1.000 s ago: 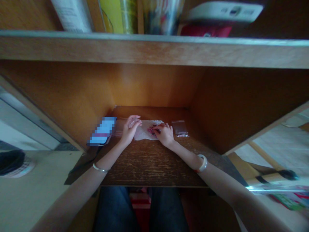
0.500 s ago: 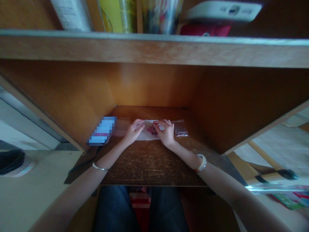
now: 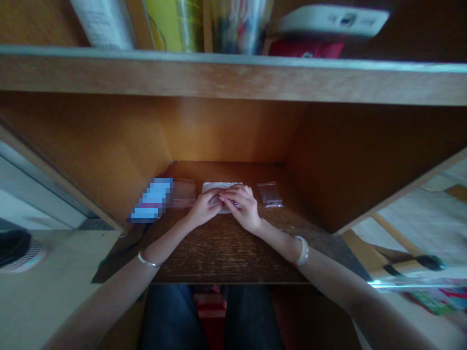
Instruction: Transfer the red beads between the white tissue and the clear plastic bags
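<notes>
Over a white sheet [image 3: 222,185] on the dark wooden desk, my left hand [image 3: 205,206] and my right hand [image 3: 243,205] meet at the fingertips. The left fingers are pinched on something small and clear, too small to make out. My right fingers are closed against the left ones, and what they hold is hidden. The dark red beads under the hands are almost wholly covered. A clear bag [image 3: 270,194] with small bits along its lower edge lies right of my right hand. Flat clear bags [image 3: 183,193] lie left of my left hand.
A phone with a blurred screen [image 3: 151,200] leans at the desk's left, its cable running forward. Above the hands a shelf edge [image 3: 233,78] crosses the view, with containers and a white device [image 3: 335,20] on it. A waste bin [image 3: 20,250] stands at far left.
My right hand has moved left and my fingertips now meet between the hands. The beads, visible before, are now mostly covered. The whole view has shifted slightly.
</notes>
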Demonstrator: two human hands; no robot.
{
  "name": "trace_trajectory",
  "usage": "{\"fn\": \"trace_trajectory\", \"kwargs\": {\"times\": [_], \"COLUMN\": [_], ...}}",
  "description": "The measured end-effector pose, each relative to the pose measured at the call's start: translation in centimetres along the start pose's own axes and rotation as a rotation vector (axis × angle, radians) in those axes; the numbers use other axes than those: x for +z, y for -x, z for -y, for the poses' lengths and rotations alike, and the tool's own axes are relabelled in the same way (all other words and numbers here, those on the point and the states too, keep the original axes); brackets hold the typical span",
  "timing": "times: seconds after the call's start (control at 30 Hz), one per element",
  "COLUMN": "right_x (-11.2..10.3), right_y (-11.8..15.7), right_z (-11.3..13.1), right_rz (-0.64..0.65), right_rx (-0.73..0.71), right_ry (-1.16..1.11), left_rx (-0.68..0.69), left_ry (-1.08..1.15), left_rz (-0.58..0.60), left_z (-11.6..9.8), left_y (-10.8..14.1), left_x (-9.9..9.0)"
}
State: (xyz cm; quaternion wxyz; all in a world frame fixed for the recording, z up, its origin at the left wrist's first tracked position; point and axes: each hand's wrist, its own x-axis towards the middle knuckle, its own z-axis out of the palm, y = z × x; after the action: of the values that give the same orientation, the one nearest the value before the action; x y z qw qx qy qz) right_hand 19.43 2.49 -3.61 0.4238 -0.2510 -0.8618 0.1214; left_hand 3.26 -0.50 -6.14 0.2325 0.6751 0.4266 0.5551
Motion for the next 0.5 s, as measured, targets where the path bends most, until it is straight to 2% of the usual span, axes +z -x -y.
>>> {"fn": "trace_trajectory", "kwargs": {"times": [0.1, 0.33, 0.5], "right_x": [0.09, 0.21, 0.72], "right_y": [-0.15, -0.17, -0.22], "right_z": [-0.1, -0.32, -0.64], "right_rz": [0.009, -0.079, -0.105], "right_rx": [0.0, -0.019, 0.114], "right_ry": [0.032, -0.015, -0.116], "left_rx": [-0.02, -0.057, -0.11], "left_ry": [0.024, 0.043, 0.05], "left_rz": [-0.033, -0.039, -0.087], "left_z": [-0.13, -0.49, -0.96], "left_y": [-0.11, -0.35, -0.53], "left_x": [-0.06, -0.38, -0.58]}}
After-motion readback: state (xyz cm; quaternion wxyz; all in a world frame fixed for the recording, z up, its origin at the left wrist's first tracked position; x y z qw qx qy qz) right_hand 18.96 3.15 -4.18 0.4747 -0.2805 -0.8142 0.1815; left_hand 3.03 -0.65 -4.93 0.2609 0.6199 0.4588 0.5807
